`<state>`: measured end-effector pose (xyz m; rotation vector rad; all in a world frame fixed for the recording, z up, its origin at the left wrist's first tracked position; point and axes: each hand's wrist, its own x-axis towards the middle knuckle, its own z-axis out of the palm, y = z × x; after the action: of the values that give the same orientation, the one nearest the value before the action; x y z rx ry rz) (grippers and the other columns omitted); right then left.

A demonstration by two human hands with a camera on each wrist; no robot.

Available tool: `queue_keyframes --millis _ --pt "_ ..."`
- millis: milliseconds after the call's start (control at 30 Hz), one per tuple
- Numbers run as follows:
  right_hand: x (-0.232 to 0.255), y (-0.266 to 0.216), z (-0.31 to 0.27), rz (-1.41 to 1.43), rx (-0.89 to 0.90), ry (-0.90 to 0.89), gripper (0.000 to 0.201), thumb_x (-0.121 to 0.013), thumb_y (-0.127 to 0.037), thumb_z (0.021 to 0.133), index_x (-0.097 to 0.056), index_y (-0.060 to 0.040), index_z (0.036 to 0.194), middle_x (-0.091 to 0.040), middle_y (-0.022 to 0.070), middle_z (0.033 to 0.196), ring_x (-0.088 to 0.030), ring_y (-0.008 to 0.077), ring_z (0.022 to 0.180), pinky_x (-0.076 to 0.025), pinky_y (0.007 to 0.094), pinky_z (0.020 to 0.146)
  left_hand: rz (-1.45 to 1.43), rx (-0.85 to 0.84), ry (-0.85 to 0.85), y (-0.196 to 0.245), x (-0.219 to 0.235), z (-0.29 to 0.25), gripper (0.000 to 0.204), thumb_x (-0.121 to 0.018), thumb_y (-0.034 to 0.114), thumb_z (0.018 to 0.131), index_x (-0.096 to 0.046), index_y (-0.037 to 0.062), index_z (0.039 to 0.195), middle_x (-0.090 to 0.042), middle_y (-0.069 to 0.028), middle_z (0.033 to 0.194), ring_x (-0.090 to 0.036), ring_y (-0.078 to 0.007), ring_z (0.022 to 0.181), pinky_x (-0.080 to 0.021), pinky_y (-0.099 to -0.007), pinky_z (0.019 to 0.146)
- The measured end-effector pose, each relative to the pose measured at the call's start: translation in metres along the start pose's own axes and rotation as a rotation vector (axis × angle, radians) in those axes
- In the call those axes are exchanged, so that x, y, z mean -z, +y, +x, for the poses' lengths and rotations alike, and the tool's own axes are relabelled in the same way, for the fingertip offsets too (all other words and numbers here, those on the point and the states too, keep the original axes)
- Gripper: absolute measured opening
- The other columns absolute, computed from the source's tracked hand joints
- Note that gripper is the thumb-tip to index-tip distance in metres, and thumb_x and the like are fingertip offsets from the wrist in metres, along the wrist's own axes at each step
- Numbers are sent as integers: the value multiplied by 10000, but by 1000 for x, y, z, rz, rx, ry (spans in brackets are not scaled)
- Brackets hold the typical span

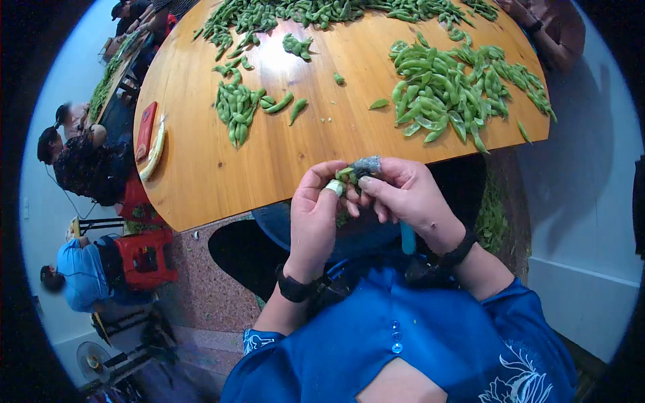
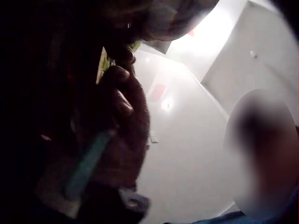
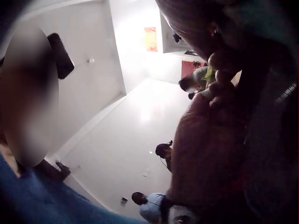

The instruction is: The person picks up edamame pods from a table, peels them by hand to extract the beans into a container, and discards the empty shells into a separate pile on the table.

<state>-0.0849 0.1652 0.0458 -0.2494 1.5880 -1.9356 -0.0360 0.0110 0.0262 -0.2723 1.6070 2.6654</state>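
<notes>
In the head view both hands meet just off the table's near edge, over the lap. My left hand (image 1: 317, 211) pinches a green soybean pod (image 1: 345, 176) between thumb and forefinger; a white wrap (image 1: 335, 187) covers the thumb tip. Close against it, my right hand (image 1: 410, 191) has its thumb at the pod and a grey wrap (image 1: 367, 164) round its forefinger. A teal handle (image 1: 408, 238) sticks out below the right palm, its working end hidden in the fingers. The left wrist view shows the same teal handle (image 2: 88, 163) under curled fingers.
The wooden table (image 1: 269, 181) bears a small pile of full pods (image 1: 237, 111), a heap of paler pods (image 1: 437, 87) at right, and a long heap (image 1: 289, 13) at the far side. A red phone (image 1: 146, 131) lies at the left edge. Other people sit around.
</notes>
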Motion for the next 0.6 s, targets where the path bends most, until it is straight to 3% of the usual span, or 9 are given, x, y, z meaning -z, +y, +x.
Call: queue_keyframes --millis 100,133,200,367,433,467,533,600 --pt "-10 -3 -4 -58 108 127 209 -563 -67 905 -634 -12 1095 -649 10 794 -568 29 626 -450 171 517 79 -6 135 5 -8 -5 232 -455 27 926 -494 -18 1150 -571 -52 852 -504 -77 639 -429 -200 615" --pt "-12 -2 -5 -60 113 126 209 -563 -67 905 -634 -12 1095 -649 10 794 -568 29 626 -450 171 517 78 -11 134 6 -9 -7 232 -455 27 926 -494 -18 1150 -571 -52 852 -504 -77 639 -429 -200 615" --pt "-15 4 -5 -193 296 225 247 -587 -36 886 -630 9 1125 -661 21 836 -605 57 712 -497 202 611 194 -4 132 8 -8 -13 214 -526 94 938 -518 -7 1127 -573 -26 829 -487 -56 634 -411 -183 595" --pt "-20 16 -4 -241 413 225 250 -602 -27 879 -629 25 1122 -664 21 843 -621 74 780 -515 227 689 165 -6 123 5 -7 -13 227 -579 198 941 -565 9 1068 -567 24 755 -475 -25 637 -372 -165 552" --pt "-19 10 -9 -119 221 169 239 -594 -47 891 -636 6 1120 -663 19 818 -605 51 705 -498 202 609 203 -9 116 2 -8 -13 205 -567 187 948 -559 15 1059 -571 15 759 -482 -21 645 -364 -159 542" --pt "-17 7 -10 -119 219 168 239 -594 -47 891 -636 6 1120 -663 19 818 -605 51 705 -498 202 609 202 -7 118 -1 -7 -12 205 -567 187 948 -559 15 1059 -571 15 759 -482 -21 645 -364 -159 542" --pt "-10 3 -8 61 -17 53 222 -583 -95 908 -644 -29 1110 -652 3 780 -558 23 593 -442 169 505 125 -26 66 -8 -4 -10 170 -549 171 956 -550 24 1041 -573 12 767 -493 -19 651 -361 -156 531" --pt "-4 4 -7 129 -50 16 224 -581 -117 912 -642 -41 1114 -645 -8 763 -531 16 553 -411 158 474 85 -36 61 -11 -7 -10 152 -534 161 962 -545 28 1035 -573 12 773 -497 -21 652 -368 -156 535"
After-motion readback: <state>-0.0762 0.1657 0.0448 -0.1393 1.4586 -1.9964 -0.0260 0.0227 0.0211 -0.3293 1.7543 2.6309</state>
